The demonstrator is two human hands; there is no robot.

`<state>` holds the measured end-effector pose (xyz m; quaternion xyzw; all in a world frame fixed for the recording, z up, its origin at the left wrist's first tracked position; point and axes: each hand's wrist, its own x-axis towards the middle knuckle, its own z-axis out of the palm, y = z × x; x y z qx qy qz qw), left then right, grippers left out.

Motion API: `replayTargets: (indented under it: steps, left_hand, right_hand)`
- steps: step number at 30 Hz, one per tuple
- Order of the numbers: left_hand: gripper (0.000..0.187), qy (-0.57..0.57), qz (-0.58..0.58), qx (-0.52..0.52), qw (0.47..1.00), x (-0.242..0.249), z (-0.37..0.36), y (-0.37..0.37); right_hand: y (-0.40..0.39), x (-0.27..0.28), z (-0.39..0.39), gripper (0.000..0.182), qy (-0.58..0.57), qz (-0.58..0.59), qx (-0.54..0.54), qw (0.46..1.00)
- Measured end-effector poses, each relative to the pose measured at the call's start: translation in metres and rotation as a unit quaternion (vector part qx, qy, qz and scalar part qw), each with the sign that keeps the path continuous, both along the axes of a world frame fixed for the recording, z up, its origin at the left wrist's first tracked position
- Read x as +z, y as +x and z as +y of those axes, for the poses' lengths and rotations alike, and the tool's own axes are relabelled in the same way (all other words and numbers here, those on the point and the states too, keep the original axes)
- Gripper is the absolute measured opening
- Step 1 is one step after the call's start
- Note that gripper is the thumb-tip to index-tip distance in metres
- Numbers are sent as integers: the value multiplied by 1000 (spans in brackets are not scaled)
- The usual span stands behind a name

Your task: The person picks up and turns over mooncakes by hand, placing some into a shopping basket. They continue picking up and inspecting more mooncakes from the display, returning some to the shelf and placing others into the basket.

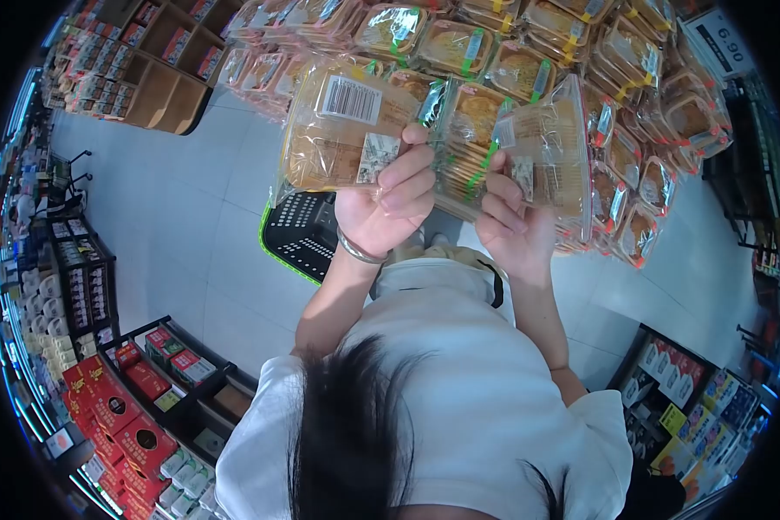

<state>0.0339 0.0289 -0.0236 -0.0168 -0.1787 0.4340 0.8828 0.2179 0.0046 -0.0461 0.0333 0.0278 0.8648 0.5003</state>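
My left hand, with a bangle on its wrist, is closed on a clear plastic food pack with a barcode label and a smaller printed sticker. My right hand grips another clear food pack, which also bears labels; the food inside it is hard to make out. Both packs are held up side by side in front of the stacked goods. Between them sits a pack of round, flat golden pastries with green tape. Under my left forearm shows a black shopping basket with a green rim, partly hidden.
A large display of stacked pastry packs lies ahead, with a price sign reading 6.90 at right. Wooden shelving stands at upper left, red gift boxes at lower left, and a goods rack at lower right. Pale floor tiles lie between.
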Motion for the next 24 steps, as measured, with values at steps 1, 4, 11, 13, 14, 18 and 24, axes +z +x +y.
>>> replayTargets:
  steps: [1,4,11,13,14,18,24]
  left_hand:
    - [26,0,0,0,1000,1,0,0]
    - [19,-13,-13,8,1000,2,-1,-1]
    - [35,-33,176,161,971,5,-4,-13]
    - [40,-30,264,224,938,3,-3,-23]
    - [43,-44,337,270,901,0,-1,-28]
    - [44,-32,500,333,798,3,0,-33]
    - [39,-18,570,347,745,14,-6,-29]
  right_hand:
    - [0,-1,0,44,21,16,17,1000]
    - [-2,-2,1,41,34,36,28,998]
    - [0,6,-3,39,59,-62,-5,996]
    - [3,9,-2,41,50,-122,-38,991]
    - [5,9,-1,41,50,-122,-36,991]
    - [15,3,6,49,99,-150,-71,981]
    - [6,29,-3,38,-44,-350,-176,919]
